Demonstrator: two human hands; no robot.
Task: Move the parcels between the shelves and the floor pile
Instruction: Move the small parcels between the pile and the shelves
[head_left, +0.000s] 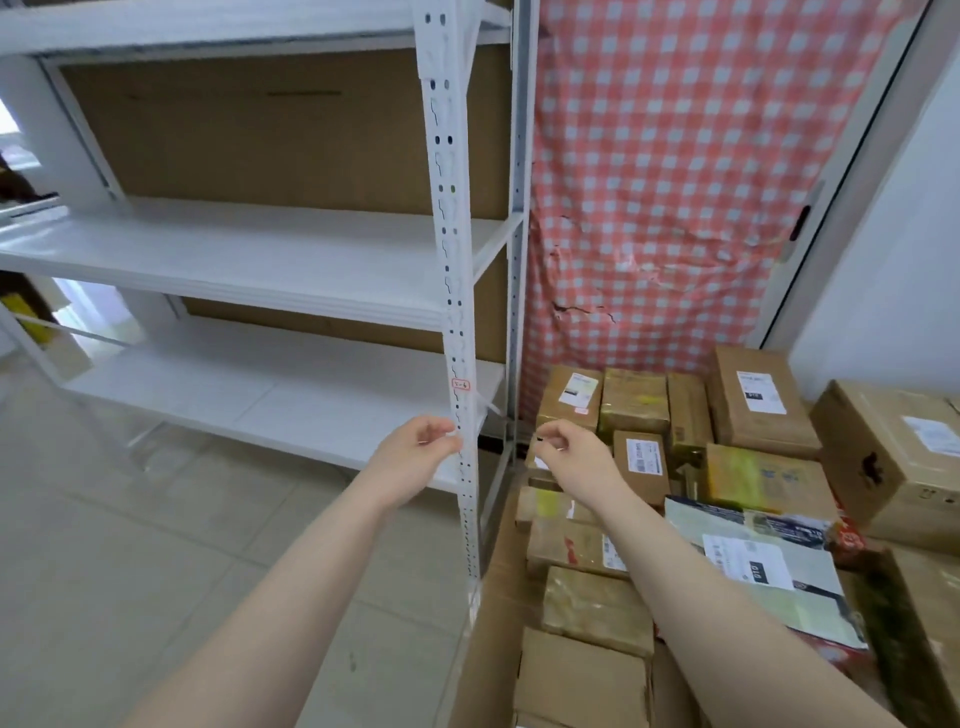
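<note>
A white metal shelf unit (249, 260) stands at the left, its visible boards bare. To its right a floor pile of brown cardboard parcels (634, 400) and a plastic mailer bag (763, 561) lies on flattened cardboard. My left hand (415, 457) hangs in the air just left of the shelf's front upright (457, 312), fingers loosely curled, holding nothing. My right hand (571, 457) hovers over the near-left part of the pile, fingers loosely curled with thumb and forefinger close together; no parcel is in it.
A red-and-white checked cloth (675, 182) hangs behind the pile. A large brown box (893, 457) stands at the far right by a door frame (841, 197). Light floor tiles (130, 545) spread left of the pile. Brown board backs the shelves.
</note>
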